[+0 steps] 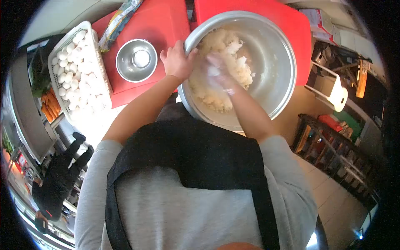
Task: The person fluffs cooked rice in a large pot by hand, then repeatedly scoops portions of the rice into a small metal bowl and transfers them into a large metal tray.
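Note:
A large metal mixing bowl (280, 66) holds a pale, yellowish-white crumbly mass (221, 98) with whiter lumps in it, piled toward its left side. My left hand (177, 62) grips the bowl's left rim, thumb over the edge and the other fingers outside. Inside the bowl, my right hand (217, 71) is on the crumbly mass. It seems to wear a clear thin glove, bunched at the wrist, and its fingers are smeared by motion. Left of my left hand stands a small metal bowl (136, 74) with a bright spot at its bottom.
Red stools or boards (173, 18) lie under both bowls. A white basket (109, 85) of eggs stands at the left, near a patterned packet (118, 25). Carrots (51, 106) lie farther left. A person in dark clothes (56, 183) is beyond. A dark slatted rack (333, 154) stands right.

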`<action>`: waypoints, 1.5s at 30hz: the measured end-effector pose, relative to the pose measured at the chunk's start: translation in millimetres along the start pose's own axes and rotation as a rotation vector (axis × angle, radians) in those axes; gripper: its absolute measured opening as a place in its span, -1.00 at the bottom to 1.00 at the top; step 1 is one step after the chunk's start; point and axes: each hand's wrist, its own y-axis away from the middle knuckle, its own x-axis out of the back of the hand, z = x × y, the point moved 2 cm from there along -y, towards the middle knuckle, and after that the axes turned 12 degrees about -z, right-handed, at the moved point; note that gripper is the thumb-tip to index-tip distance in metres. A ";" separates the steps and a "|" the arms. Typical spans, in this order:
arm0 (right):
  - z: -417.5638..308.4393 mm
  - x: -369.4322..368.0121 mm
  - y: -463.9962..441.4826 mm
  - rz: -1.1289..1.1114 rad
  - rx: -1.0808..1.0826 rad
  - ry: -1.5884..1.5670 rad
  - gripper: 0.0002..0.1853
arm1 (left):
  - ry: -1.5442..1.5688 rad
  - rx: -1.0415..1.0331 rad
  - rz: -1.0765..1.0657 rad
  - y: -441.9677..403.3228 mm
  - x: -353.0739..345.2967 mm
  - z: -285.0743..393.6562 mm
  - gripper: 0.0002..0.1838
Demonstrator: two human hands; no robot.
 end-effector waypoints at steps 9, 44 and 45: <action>20.7 41.8 -35.2 -0.025 -0.398 -0.317 -0.88 | 0.027 0.024 -0.049 3.9 -4.6 3.8 -0.56; 8.7 149.7 59.5 0.230 -0.598 -0.720 -0.76 | 0.113 0.131 -0.051 4.7 -8.1 4.5 -0.56; 32.2 126.0 82.7 0.334 -0.670 -0.736 -0.77 | 0.134 0.132 -0.048 5.4 -8.0 4.2 -0.56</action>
